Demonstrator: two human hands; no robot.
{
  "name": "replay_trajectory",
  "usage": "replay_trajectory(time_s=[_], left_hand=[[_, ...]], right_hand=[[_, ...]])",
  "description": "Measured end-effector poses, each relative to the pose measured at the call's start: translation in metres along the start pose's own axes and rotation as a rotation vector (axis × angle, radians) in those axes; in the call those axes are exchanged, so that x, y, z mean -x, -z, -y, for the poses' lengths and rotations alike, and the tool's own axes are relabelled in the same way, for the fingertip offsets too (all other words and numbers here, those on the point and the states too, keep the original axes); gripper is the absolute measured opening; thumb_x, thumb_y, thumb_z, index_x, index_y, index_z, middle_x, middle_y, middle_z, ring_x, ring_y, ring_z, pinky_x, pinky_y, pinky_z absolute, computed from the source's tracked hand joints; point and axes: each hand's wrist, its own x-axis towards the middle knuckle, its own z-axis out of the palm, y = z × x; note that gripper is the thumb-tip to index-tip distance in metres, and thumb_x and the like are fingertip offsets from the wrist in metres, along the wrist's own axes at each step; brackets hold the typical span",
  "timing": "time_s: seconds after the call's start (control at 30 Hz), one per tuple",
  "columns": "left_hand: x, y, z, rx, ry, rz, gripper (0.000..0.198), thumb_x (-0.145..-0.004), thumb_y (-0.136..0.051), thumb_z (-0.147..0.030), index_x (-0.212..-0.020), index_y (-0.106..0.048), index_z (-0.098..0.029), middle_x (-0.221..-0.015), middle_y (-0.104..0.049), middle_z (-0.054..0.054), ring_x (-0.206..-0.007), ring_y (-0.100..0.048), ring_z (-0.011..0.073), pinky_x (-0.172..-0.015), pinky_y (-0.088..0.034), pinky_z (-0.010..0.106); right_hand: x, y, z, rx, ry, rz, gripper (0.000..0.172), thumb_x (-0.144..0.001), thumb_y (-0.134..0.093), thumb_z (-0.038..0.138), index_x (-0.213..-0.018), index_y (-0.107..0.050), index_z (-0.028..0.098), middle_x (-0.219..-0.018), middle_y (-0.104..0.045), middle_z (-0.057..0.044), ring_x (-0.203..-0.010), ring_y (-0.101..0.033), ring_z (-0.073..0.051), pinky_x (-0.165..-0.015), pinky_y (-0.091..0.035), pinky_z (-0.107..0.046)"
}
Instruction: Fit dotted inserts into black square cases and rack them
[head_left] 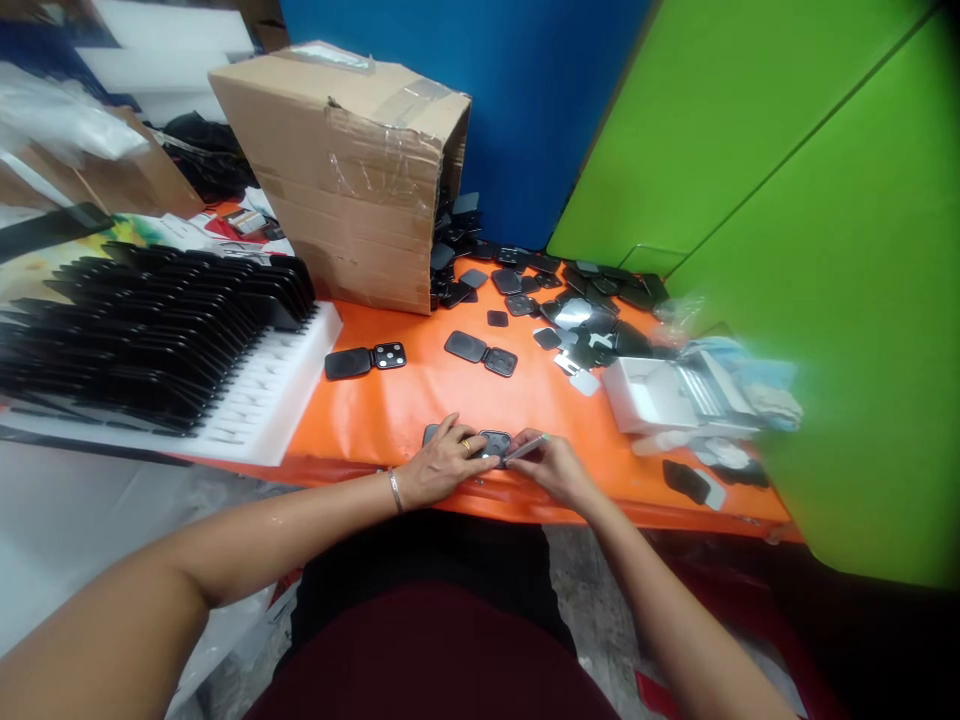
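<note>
At the table's front edge lies a black two-part folding case [496, 443], with light round spots on its right panel. My left hand [441, 462] lies over its left part and holds it down, covering much of it. A slim, pale pen-like tool [528, 447] is pinched in my right hand [553, 468], its lower end at the case's right edge. What kind of tool it is, I cannot make out. Beyond my hands lie two similar cases opened flat: one with light dots [389, 356] at the left, another [480, 352] with a dark panel.
A white foam tray [300, 400] at the left carries rows of upright black pieces [187, 320]. Behind stands a cardboard box [352, 180], black pieces spilling from its open side. More loose black pieces [585, 310] are heaped at the back right, near a small white box [645, 395].
</note>
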Motion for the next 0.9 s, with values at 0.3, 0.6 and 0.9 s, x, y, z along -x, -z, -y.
replay_trajectory(time_s=[0.3, 0.6, 0.9], left_hand=[[0.002, -0.008, -0.006, 0.079, 0.095, -0.1, 0.027, -0.093, -0.05, -0.022, -0.115, -0.06, -0.032, -0.105, -0.06, 0.003, -0.103, -0.047, 0.0195, -0.102, -0.031, 0.05], [-0.007, -0.013, -0.028, 0.336, 0.468, -0.22, 0.01, -0.085, -0.063, -0.029, -0.09, -0.07, -0.026, -0.102, -0.061, 0.003, -0.099, -0.05, 0.0185, -0.09, -0.039, 0.037], [-0.01, -0.008, -0.032, 0.369, 0.55, -0.193, 0.006, -0.081, -0.068, -0.03, -0.083, -0.07, -0.024, -0.103, -0.061, 0.002, -0.102, -0.05, 0.0192, -0.09, -0.033, 0.038]], right_hand=[[0.004, -0.013, 0.01, 0.352, 0.113, -0.066, 0.01, -0.07, -0.059, 0.013, -0.076, -0.054, 0.019, -0.072, -0.063, -0.003, -0.062, -0.059, -0.015, -0.057, -0.044, -0.024], [-0.005, -0.005, 0.018, 0.363, 0.061, 0.044, 0.005, -0.07, -0.06, 0.013, -0.069, -0.057, 0.018, -0.064, -0.064, -0.002, -0.057, -0.06, -0.015, -0.053, -0.043, -0.022], [-0.025, 0.02, 0.025, 0.24, 0.029, 0.385, 0.008, -0.068, -0.063, 0.016, -0.076, -0.065, 0.015, -0.07, -0.067, -0.002, -0.062, -0.06, -0.014, -0.056, -0.046, -0.022]])
